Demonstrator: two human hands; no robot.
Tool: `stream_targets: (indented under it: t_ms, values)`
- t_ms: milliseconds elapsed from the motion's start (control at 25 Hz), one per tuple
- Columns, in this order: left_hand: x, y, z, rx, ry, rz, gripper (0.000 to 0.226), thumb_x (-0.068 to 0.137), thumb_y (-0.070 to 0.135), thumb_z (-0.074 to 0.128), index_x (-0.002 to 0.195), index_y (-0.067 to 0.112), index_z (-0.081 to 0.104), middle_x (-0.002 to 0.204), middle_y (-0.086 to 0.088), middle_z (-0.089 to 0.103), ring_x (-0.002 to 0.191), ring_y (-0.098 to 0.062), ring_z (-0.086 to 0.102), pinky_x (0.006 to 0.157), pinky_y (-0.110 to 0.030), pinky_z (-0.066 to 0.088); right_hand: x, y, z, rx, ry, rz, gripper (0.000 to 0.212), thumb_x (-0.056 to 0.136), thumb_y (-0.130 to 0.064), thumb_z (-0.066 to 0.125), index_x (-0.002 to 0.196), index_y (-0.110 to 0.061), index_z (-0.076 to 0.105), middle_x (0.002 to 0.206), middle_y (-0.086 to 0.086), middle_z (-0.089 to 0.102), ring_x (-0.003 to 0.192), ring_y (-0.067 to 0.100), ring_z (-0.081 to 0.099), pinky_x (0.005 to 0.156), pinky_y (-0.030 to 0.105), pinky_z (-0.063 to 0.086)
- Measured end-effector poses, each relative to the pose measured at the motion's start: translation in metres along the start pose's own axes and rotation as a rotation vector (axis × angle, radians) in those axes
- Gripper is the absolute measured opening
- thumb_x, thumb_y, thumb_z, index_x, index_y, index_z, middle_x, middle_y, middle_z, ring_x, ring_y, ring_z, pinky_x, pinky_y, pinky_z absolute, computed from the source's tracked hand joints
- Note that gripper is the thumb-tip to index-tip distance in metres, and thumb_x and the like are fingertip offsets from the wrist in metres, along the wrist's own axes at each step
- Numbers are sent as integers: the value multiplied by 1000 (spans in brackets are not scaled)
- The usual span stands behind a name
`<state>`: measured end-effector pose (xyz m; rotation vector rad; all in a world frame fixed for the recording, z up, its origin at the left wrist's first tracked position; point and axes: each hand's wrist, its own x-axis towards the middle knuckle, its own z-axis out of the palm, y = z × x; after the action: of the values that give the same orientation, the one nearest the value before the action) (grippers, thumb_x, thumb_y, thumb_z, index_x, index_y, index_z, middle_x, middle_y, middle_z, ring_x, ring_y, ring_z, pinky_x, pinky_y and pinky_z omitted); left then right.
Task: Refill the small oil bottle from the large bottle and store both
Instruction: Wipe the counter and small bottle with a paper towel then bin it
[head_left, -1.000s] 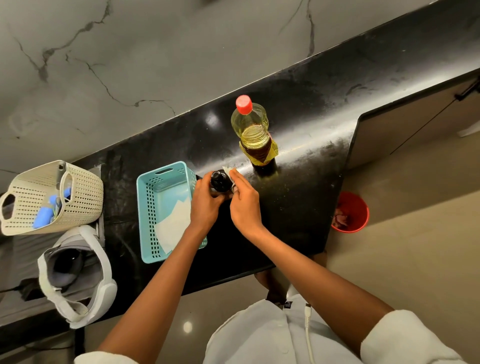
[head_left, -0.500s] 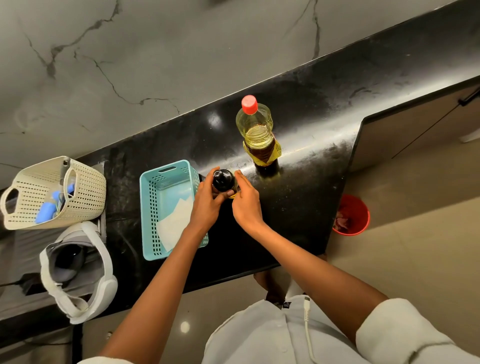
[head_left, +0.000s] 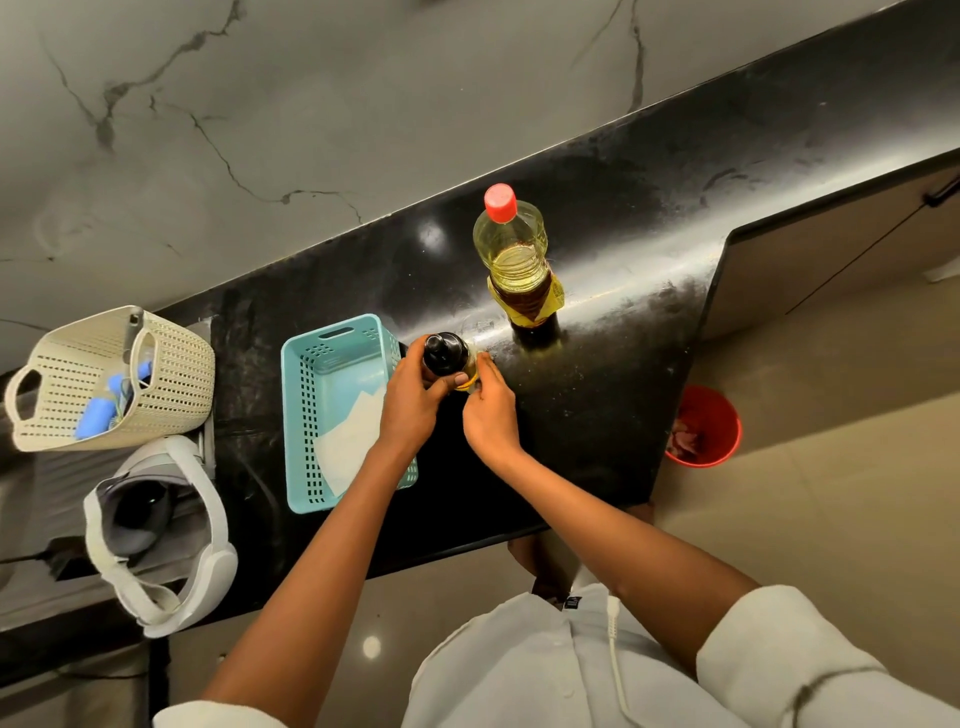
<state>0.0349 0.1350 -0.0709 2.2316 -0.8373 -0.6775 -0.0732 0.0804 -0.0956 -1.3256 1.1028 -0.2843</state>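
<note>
1. Since a second ago the right hand has come off the top of the small oil bottle. Its fingers lay over the black cap then, with a scrap of white showing; now the cap is fully uncovered and the white scrap is out of sight.
2. The small oil bottle stands where it stood, on the black countertop just right of the teal basket, and the large bottle stays upright behind it, red cap on, well apart from both hands.
3. Hidden: nearly all of the small bottle's body is covered by the two hands; only the cap and a sliver of yellow show.
4. The left hand wraps the bottle from the left, fingers curled behind it and thumb crossing the front just under the cap.
5. The right hand's fingertips are bunched and curled against the bottle's right side; whether they also hold anything small cannot be told.
6. White paper lies in the teal basket, partly covered by the left forearm.
7. A red bin on the floor is partly cut off by the counter's edge.
</note>
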Motion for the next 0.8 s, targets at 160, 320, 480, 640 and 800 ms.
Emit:
stream_targets:
  t_ms: [160,320,480,640,800]
  values:
    - [0,3,5,35,109,-15,46,90,27,82,131,30,63,112,6,77,100,-16,73,89,-42,60,-22,-11,10,76,8,-128,71,101,12,35,167,-13,26,175,3,23,161,14,19,129,31,27]
    - [4,7,2,59,110,-27,49,92,21,80,137,26,63,113,1,77,99,-19,72,88,-39,58,-18,-10,11,11,2,-193,76,97,13,36,167,-14,24,175,0,20,161,12,18,130,31,25]
    - [8,6,2,61,124,-53,51,90,19,81,138,25,62,115,-1,77,99,-21,71,84,-32,49,-5,-6,7,-24,34,-64,60,101,6,41,159,-13,45,160,7,50,150,24,44,123,38,40]
    - [11,8,5,50,135,-90,57,89,22,83,141,24,60,122,-4,74,106,-25,70,90,-36,53,-4,7,-10,77,-4,-34,38,96,0,69,133,-9,71,124,9,74,115,17,71,96,20,57]
    - [17,-2,5,13,111,-142,95,67,44,96,147,29,47,142,-1,63,124,-23,67,105,-48,57,2,32,-56,-161,252,-281,25,90,-7,77,115,-10,80,111,2,72,99,13,71,91,35,62]
